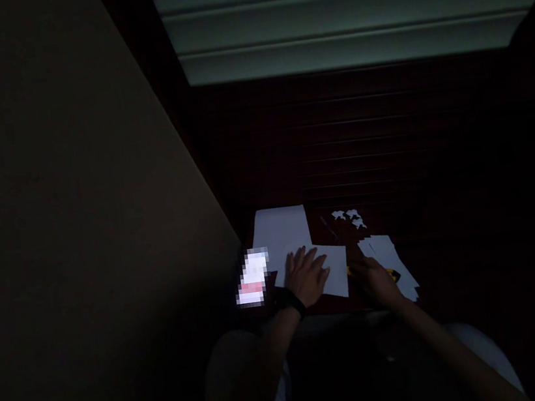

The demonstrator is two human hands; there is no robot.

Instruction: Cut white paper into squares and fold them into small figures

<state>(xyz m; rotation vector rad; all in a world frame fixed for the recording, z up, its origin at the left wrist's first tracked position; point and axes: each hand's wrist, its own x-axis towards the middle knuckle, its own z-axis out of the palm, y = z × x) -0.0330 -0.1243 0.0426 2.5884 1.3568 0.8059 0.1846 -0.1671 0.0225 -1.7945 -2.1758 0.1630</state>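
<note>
Room is very dark. Plain wall on the left; straight ahead, dark horizontal slats with pale, dimly lit panels above them. Small dark reddish table right in front of the seated person, legs at its near edge. Lit phone, screen blurred out in blocks, at the table's left side. Large white sheet beside it, toward the back. Thin pen-like stick lies right of that sheet; three small white paper cutouts sit in a group near it at the back. Loose stack of white papers, edges uneven, on the right.

Left hand: open, palm down, fingers spread, flat on the smaller white sheet, which lies at the front middle of the table, next to the large sheet; left edge hidden under the hand. Dark band on the left wrist. Right hand: closed around a yellow-and-black tool, mostly covered by the fingers, type unclear. That hand is just right of the smaller sheet, between it and the paper stack; too dark to tell whether the tool's tip touches the sheet.
</note>
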